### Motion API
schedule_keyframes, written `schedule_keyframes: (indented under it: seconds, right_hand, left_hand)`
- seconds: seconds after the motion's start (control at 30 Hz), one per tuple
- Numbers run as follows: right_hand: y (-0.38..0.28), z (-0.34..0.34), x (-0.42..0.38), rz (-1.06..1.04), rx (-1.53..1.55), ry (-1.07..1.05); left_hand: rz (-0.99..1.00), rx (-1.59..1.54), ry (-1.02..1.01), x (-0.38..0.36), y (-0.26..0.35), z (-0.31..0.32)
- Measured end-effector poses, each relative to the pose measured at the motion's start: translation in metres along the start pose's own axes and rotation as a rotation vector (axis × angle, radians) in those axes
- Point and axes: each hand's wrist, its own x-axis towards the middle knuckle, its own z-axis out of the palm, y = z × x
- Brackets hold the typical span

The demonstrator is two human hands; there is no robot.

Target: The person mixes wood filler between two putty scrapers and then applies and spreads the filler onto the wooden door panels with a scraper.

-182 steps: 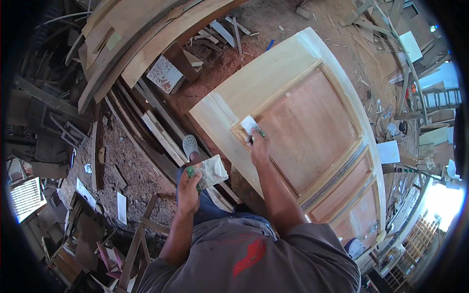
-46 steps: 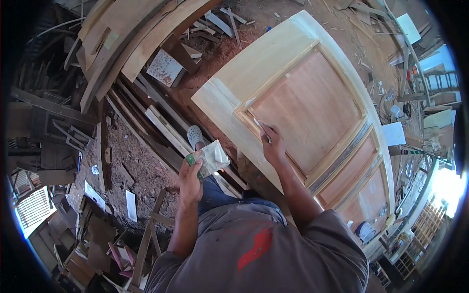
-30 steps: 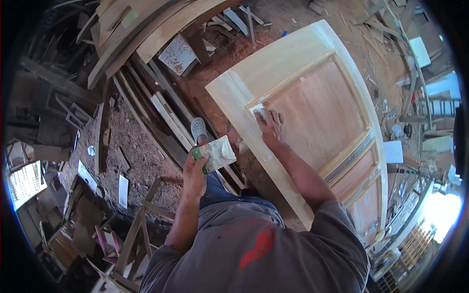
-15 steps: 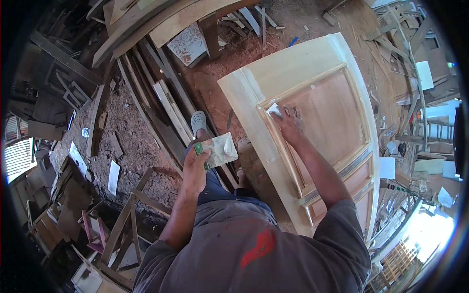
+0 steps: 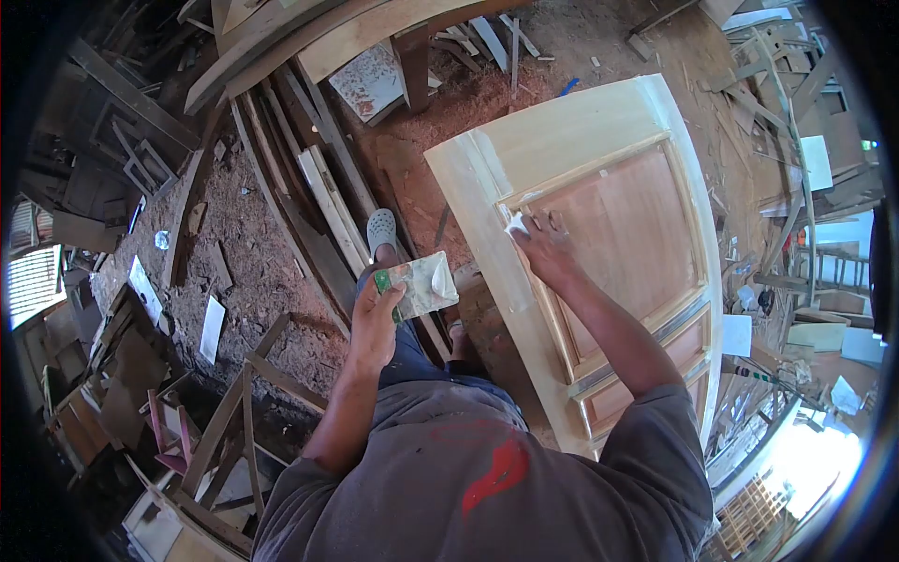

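A pale wooden panel door (image 5: pixel 599 110) with reddish-brown inset panels lies to the front right. My right hand (image 5: pixel 548 251) rests over the moulding at the left side of its large panel, fingers closed on a small white piece (image 5: pixel 515 224) pressed at the moulding. Whether that piece is a scraper or a folded cloth I cannot tell. In front of my body, my left hand (image 5: pixel 375 326) grips a flat rectangular board (image 5: pixel 420 288) by its green end. On the board's pale, smeared face sits a lump of white paste (image 5: pixel 441 278).
Long timber lengths (image 5: pixel 328 201) lie to the left of the door, beside my foot in a grey clog (image 5: pixel 381 228). A wooden bench (image 5: pixel 393 37) stands at the top. Wooden frames (image 5: pixel 245 412) and scraps crowd the left; more offcuts lie along the right.
My right hand and the white piece have moved slightly left and down along the moulding. My left hand still holds the board in nearly the same place. The view has shifted a little.
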Motion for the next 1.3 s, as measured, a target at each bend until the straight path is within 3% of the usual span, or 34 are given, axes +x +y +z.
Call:
schedule_keyframes:
  seconds: [0.13,0.23,0.33,0.43,0.53,0.63,0.77,0.87,0.97,1.07,1.17,1.3]
  right_hand:
    - [0.001,-0.016,-0.026,0.133,0.218,0.040]
    - [0.003,-0.026,-0.053,0.412,0.620,0.124]
    - [-0.002,0.003,-0.101,0.830,1.488,0.335]
    - [-0.017,0.029,-0.157,1.062,1.642,0.471]
    - [-0.045,0.046,-0.195,1.249,1.275,0.372]
    - [-0.078,0.055,-0.215,0.926,0.877,0.455]
    - [-0.102,0.077,-0.230,0.812,0.674,0.577]
    - [-0.101,0.096,-0.251,1.018,0.783,0.648]
    - [-0.089,0.112,-0.262,1.209,1.266,0.888]
    - [-0.087,0.083,-0.273,1.103,1.164,0.772]
    - [-0.089,0.087,-0.282,0.801,0.908,0.624]
    - [-0.090,0.072,-0.289,0.676,0.456,0.463]
  left_hand:
    - [0.004,-0.006,-0.028,0.001,-0.003,0.003]
    - [-0.029,-0.002,-0.029,0.000,0.002,0.007]
    - [-0.053,0.011,-0.011,-0.002,0.003,0.016]
    - [-0.059,0.036,-0.050,-0.007,0.007,0.031]
    - [-0.064,0.080,-0.111,-0.012,0.009,0.050]
    - [-0.073,0.116,-0.139,-0.018,0.001,0.064]
    - [-0.085,0.180,-0.166,-0.035,0.002,0.082]
    - [-0.061,0.218,-0.175,-0.043,0.002,0.084]
    - [-0.056,0.271,-0.168,-0.054,0.003,0.093]
    - [-0.080,0.324,-0.169,-0.065,0.000,0.103]
    - [-0.088,0.340,-0.198,-0.071,-0.012,0.106]
    - [-0.114,0.340,-0.226,-0.078,-0.020,0.110]
